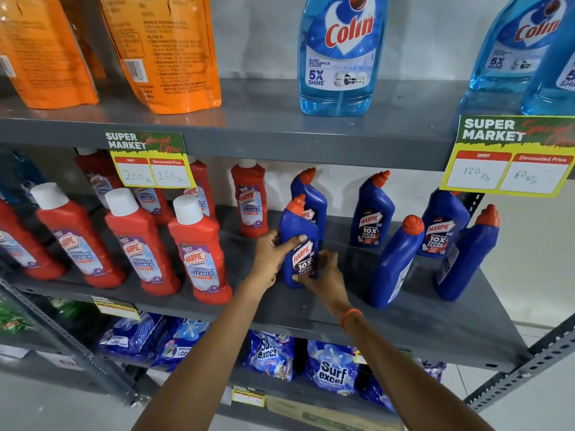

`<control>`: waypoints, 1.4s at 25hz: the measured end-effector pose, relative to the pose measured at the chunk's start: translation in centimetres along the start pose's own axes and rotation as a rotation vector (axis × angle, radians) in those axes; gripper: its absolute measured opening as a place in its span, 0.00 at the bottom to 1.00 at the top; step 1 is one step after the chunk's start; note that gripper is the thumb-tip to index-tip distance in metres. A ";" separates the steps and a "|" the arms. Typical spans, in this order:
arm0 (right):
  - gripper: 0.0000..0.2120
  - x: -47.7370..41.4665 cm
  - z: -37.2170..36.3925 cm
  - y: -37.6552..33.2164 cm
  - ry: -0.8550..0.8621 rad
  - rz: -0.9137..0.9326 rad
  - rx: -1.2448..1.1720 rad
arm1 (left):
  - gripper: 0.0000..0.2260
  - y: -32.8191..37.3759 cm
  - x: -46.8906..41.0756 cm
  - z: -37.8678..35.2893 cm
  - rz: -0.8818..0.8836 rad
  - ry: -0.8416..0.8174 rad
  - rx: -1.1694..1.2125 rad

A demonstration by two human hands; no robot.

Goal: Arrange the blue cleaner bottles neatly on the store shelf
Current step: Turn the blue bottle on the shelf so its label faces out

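Gripping blue bottle (299, 244), left hand (273, 253), right hand (323, 275), fingers wrapped; shelf (404, 321)

I see both bare forearms reaching up and forward, converging. My left hand (270, 253) is wrapped around the side of a dark blue plastic cleaner bottle with an orange-red cap (299, 244), thumb across its front. My right hand (323, 275), an orange band on its wrist, cups the lower front, fingertips on the label.
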State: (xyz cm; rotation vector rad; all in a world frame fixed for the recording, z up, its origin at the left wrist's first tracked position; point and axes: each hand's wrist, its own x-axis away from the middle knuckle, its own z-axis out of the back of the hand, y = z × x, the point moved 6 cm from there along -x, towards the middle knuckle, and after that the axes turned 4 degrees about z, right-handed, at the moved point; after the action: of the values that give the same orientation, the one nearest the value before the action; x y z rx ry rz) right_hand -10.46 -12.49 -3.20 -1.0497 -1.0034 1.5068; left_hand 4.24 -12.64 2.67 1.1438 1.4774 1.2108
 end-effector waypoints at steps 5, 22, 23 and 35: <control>0.36 -1.5 0.3 1.6 -0.177 -0.048 0.013 | 0.14 -0.6 -1.2 0.1 0.098 -0.133 0.039; 0.26 1.2 -0.7 1.4 0.013 0.024 0.048 | 0.24 -1.3 0.2 0.6 0.122 -0.322 0.083; 0.27 1.6 -0.7 1.3 0.021 0.031 0.049 | 0.25 -1.4 0.4 0.7 0.127 -0.320 0.089; 0.23 5.8 2.4 -3.7 0.412 0.272 0.178 | 0.39 3.6 5.3 -1.9 -0.445 0.064 -0.849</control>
State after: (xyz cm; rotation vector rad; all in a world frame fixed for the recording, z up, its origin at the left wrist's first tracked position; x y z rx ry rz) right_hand -12.47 -6.42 0.26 -1.3359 -0.4445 1.4790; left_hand 1.82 -7.44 6.09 0.1937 0.9951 1.3447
